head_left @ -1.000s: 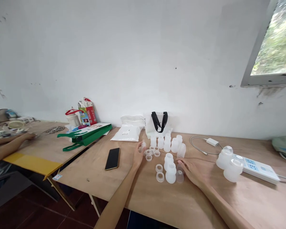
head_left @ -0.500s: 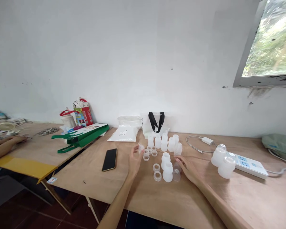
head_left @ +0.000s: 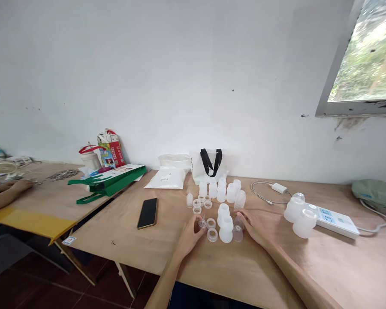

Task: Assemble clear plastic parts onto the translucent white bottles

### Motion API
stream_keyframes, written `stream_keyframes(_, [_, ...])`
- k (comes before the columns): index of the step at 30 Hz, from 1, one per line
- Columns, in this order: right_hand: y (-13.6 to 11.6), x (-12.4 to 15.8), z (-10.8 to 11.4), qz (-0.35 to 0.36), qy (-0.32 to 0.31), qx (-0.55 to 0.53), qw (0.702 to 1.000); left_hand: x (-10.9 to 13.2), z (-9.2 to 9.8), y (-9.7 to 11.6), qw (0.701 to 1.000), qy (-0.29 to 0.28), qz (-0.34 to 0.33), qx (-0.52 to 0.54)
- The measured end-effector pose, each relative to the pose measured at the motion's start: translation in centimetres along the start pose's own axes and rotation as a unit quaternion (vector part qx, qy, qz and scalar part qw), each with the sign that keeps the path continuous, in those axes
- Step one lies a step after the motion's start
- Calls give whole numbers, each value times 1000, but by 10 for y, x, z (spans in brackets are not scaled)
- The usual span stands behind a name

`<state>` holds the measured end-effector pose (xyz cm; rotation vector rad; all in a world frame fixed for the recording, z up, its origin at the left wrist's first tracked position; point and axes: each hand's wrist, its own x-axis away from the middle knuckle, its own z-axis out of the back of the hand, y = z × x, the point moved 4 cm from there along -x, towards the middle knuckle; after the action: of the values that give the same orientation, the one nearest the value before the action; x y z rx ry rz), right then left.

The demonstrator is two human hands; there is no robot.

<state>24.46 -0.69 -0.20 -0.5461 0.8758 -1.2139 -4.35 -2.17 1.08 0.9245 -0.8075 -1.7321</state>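
Your left hand (head_left: 189,241) pinches a small clear piece (head_left: 202,223); your right hand (head_left: 255,227) rests open beside a clear cup (head_left: 237,234).

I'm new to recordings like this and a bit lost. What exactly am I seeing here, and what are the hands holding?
There is no machine here. A person works with two bare hands, and this picture comes from one camera worn on their head, looking forward and down. The left hand appears to pinch a small clear plastic piece in its fingertips. The right hand is open, holding nothing that I can see, beside a clear plastic cup. On the wooden table stand frosted plastic bottles and plastic rings, and a smartphone lies to the left. At the far left, a co-worker's hand rests on the next table.
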Motion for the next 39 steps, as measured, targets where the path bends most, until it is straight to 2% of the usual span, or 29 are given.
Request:
stream_keyframes(4, [-1,1,1,0,1,4,1000,-1,-3,-1,998,11,-5,59])
stream_keyframes(9, [1,0,2,0,3,10,1000,-1,-5,-5,998,41,4,49])
stream_keyframes(13, [1,0,1,-1,-6,10,1000,1,-4,1,999,23,-29,3])
stream_keyframes(16, [1,0,1,1,-7,10,1000,5,-3,6,998,16,-28,-48])
stream_keyframes(20, [0,0,1,2,1,8,1000,8,-3,13,998,6,-27,-61])
stream_keyframes(26, [-2,2,2,1,2,11,1000,10,0,25,990,50,-97,-85])
stream_keyframes(31, [-2,1,2,5,1,5,1000,21,-20,38,962,68,-165,-206])
stream_keyframes(35, [-2,1,3,0,-5,5,1000,29,-44,47,936,38,-205,-284])
stream_keyframes(39, [-3,2,2,1,-13,3,1000,30,-51,44,934,0,-201,-296])
